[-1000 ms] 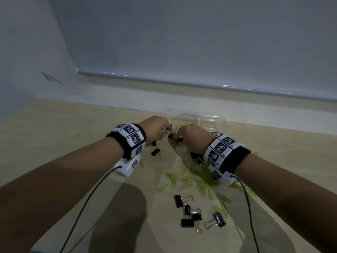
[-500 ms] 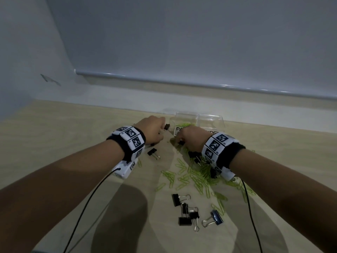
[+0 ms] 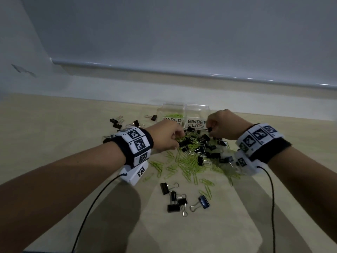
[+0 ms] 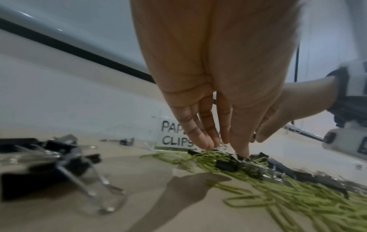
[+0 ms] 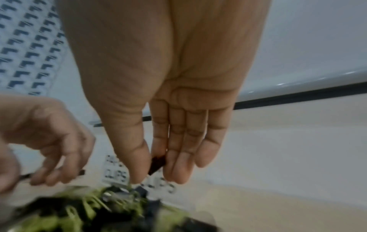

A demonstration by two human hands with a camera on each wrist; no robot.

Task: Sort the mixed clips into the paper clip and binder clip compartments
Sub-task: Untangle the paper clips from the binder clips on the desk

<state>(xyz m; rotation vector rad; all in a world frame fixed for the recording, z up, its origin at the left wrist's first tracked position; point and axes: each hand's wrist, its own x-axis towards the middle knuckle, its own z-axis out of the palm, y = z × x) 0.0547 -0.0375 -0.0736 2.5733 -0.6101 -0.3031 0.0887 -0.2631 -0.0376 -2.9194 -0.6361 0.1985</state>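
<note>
A clear two-compartment box stands at the back of the table, labelled PAPER CLIPS (image 3: pixel 172 121) and BINDER CLIPS (image 3: pixel 196 123). Green paper clips lie in its left compartment. In front of the box is a mixed pile (image 3: pixel 197 156) of green paper clips and black binder clips. My left hand (image 3: pixel 179 136) reaches down into the pile's far left side. Its fingertips (image 4: pixel 208 146) and thumb touch the clips with a gap between them. My right hand (image 3: pixel 209 127) hovers over the pile's far right side, just before the binder label. It pinches a black binder clip (image 5: pixel 157 163) between thumb and forefinger.
Three black binder clips and a blue one (image 3: pixel 204 201) lie near me on the wooden table (image 3: pixel 54 125). More binder clips (image 3: pixel 116 122) are scattered at the back left of the box. A wall and a ledge close off the far side. Cables trail from both wristbands.
The hands have drawn apart. My left hand has dropped onto the pile. My right hand has moved right, with a black binder clip pinched in it.
</note>
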